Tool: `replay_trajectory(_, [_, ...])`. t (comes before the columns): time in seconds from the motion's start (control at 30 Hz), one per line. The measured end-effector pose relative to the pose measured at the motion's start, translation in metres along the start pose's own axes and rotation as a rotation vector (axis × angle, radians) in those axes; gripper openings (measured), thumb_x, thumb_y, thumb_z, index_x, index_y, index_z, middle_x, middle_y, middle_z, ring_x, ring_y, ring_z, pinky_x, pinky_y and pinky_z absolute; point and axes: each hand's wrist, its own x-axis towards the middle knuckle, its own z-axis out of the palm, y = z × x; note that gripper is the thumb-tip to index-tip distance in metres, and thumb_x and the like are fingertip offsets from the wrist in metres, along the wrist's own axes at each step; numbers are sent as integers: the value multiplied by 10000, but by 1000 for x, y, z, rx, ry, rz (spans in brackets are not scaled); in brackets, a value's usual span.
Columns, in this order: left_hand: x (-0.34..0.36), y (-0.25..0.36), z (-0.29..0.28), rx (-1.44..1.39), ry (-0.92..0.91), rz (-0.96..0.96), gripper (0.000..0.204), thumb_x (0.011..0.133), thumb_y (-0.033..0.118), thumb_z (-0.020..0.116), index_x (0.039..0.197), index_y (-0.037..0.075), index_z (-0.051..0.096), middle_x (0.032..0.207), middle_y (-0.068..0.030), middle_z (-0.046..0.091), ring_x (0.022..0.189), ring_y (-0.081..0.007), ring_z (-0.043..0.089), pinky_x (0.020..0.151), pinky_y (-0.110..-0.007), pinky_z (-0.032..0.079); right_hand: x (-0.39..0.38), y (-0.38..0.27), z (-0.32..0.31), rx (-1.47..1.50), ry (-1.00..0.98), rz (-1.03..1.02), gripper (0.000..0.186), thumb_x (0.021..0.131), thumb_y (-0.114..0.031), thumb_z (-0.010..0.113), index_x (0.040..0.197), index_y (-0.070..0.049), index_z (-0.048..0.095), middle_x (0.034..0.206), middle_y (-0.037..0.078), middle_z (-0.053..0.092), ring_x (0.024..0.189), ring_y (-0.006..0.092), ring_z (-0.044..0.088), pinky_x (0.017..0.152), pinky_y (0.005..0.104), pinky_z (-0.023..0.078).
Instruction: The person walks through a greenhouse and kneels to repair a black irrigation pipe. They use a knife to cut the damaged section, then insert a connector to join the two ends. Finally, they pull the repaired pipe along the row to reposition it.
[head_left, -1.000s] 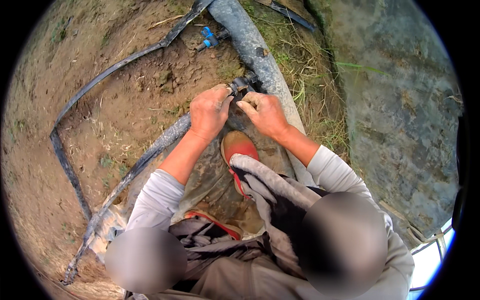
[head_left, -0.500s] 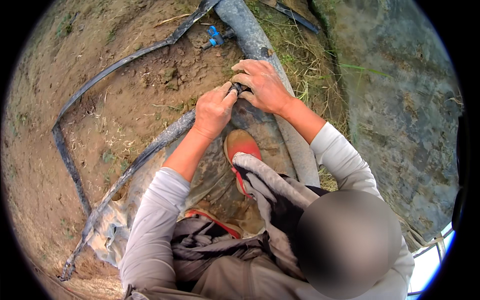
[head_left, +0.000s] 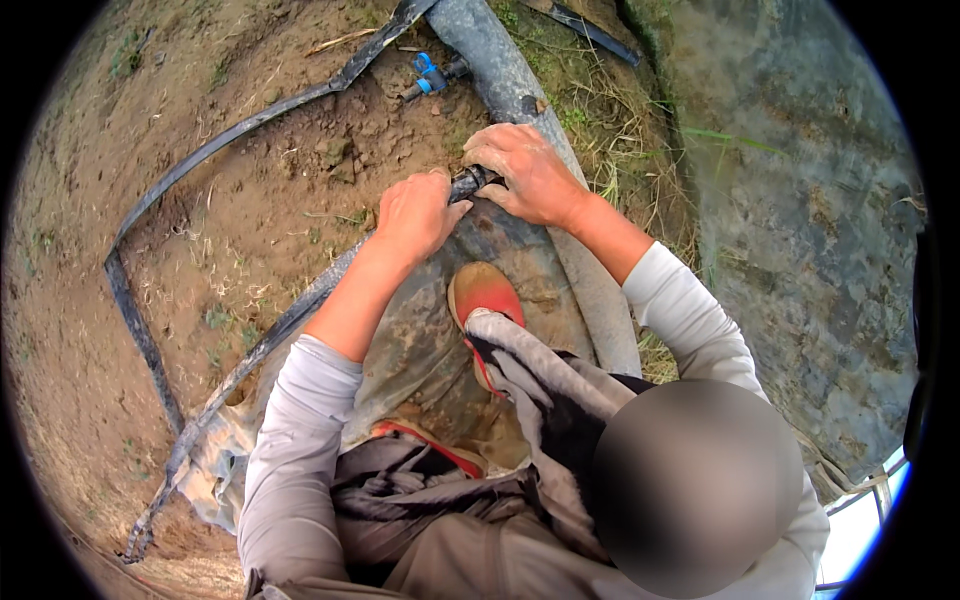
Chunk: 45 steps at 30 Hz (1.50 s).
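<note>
My left hand point(head_left: 415, 210) is closed on the end of a dirty flattened hose point(head_left: 300, 310), just below a black pipe fitting point(head_left: 468, 183). My right hand point(head_left: 520, 175) grips that fitting from the right with curled fingers, hiding much of it. The fitting sits beside a thick grey pipe point(head_left: 480, 60) that runs from the top down along the right of my hands. Above them a small valve with blue parts point(head_left: 428, 73) is attached near this pipe.
Thin black tape point(head_left: 240, 130) bends across bare soil at the left. My red-toed shoe point(head_left: 485, 295) stands on muddy sheeting point(head_left: 400, 320) below my hands. Grassy ground point(head_left: 620, 150) borders a grey-green sheet point(head_left: 800, 250) on the right.
Over the last second my right hand moved up onto the fitting. In the last half second my left hand slid slightly down-left, showing more of the fitting between my hands.
</note>
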Motion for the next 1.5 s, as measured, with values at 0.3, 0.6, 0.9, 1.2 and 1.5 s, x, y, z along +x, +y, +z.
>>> replay_trajectory(0.3, [16, 5, 10, 79, -7, 19, 284, 806, 234, 657, 871, -7, 523, 795, -210, 642, 765, -391, 627, 676, -468, 487, 3, 4, 1, 121, 16, 10, 384, 630, -56, 713, 991, -35, 582, 1086, 102, 571, 1068, 308, 526, 933, 394, 421])
replay_trajectory(0.6, [27, 11, 37, 140, 121, -44, 251, 770, 197, 634, 884, 10, 511, 800, -174, 644, 745, -356, 638, 668, -442, 504, 7, 10, -2, 191, -9, -4, 345, 627, -30, 680, 951, -27, 563, 1046, 115, 553, 1029, 326, 521, 910, 400, 430])
replay_trajectory(0.9, [7, 8, 24, -247, 170, 51, 279, 823, 117, 615, 990, 11, 419, 861, -247, 591, 817, -438, 586, 692, -483, 461, 8, 13, -7, 234, -28, -31, 364, 623, -66, 740, 945, -29, 574, 1026, 116, 567, 1020, 322, 533, 899, 397, 441])
replay_trajectory(1.2, [-1, 14, 34, -381, 502, 167, 149, 828, 46, 606, 956, 41, 530, 908, -156, 590, 825, -383, 578, 678, -406, 466, 6, 14, -5, 227, 0, -5, 366, 636, -97, 745, 957, -31, 583, 1033, 115, 581, 992, 310, 560, 873, 383, 462])
replay_trajectory(1.5, [0, 4, 41, -281, 539, 276, 128, 808, 20, 612, 932, 48, 595, 955, -135, 614, 847, -344, 612, 693, -373, 500, 6, 17, -1, 229, -2, -19, 331, 645, -110, 742, 932, -31, 599, 1006, 110, 600, 973, 306, 576, 869, 382, 466])
